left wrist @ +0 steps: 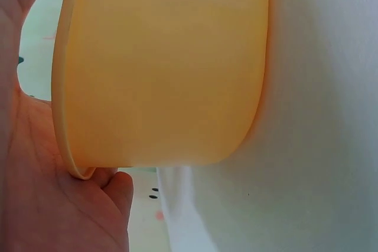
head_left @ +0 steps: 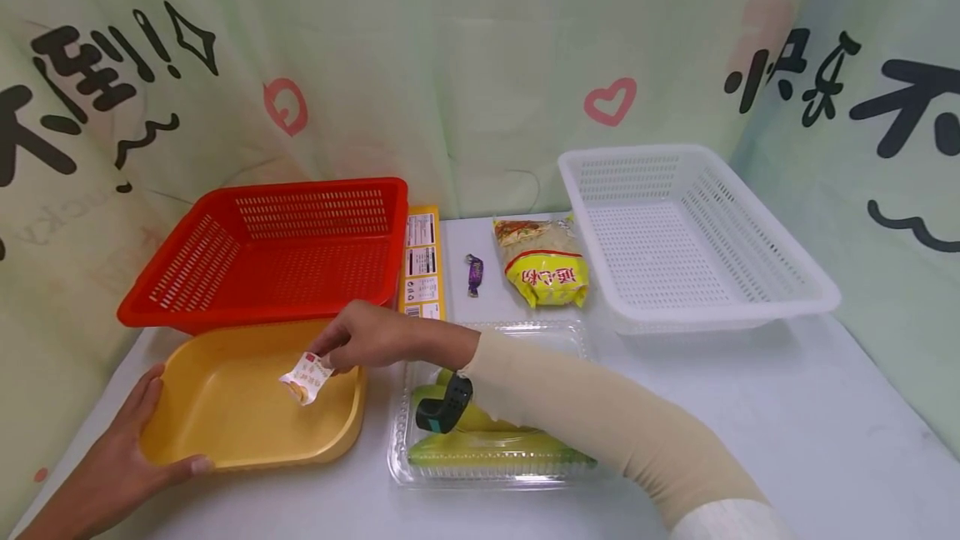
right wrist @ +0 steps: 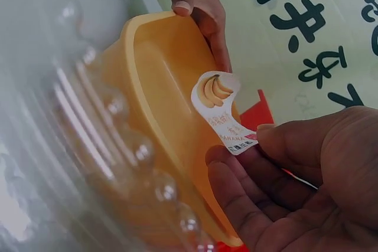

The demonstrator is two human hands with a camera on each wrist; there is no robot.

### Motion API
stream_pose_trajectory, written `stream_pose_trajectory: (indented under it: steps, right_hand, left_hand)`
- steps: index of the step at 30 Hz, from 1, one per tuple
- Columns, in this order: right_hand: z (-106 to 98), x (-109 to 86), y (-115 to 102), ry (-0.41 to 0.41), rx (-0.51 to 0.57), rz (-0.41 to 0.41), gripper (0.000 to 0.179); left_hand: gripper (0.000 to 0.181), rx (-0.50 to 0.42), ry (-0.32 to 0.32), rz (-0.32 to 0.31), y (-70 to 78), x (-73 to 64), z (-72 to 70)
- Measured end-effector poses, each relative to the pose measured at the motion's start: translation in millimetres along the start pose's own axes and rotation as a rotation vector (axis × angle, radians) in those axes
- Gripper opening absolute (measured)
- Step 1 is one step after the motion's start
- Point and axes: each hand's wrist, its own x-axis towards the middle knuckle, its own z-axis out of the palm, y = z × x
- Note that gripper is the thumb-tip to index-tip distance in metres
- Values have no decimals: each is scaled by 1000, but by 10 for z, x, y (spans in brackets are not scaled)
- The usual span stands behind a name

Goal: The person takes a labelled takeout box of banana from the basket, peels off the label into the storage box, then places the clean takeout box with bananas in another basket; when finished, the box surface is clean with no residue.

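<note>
My right hand pinches a small white packet between thumb and fingers, above the inside of a yellow plastic basin. Bananas and the word BANANA are printed on the packet, seen in the right wrist view. With the thumb at the near rim and the fingers along the left side, my left hand holds the basin's left end. The left wrist view shows the basin's outer wall, its rim against the palm. Under my right forearm lies a clear plastic box with long yellow-green produce inside.
Behind the basin stands a red basket, with an orange printed card beside it. A purple-wrapped candy and a yellow food bag lie mid-table. At the back right is a white basket. Printed curtains enclose the table.
</note>
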Motion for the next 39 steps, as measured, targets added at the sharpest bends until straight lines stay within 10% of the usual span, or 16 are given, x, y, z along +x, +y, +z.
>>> stream_pose_trajectory:
  steps: [24,39]
  right_hand:
    - [-122,-90,42,-37,-11,-99,23]
    - [-421,-541,207,-5,-73,-169,23]
  left_hand:
    - [124,-8,2,2,-1,0,3]
    - [116,-1,-86,-34,-2,6,-90]
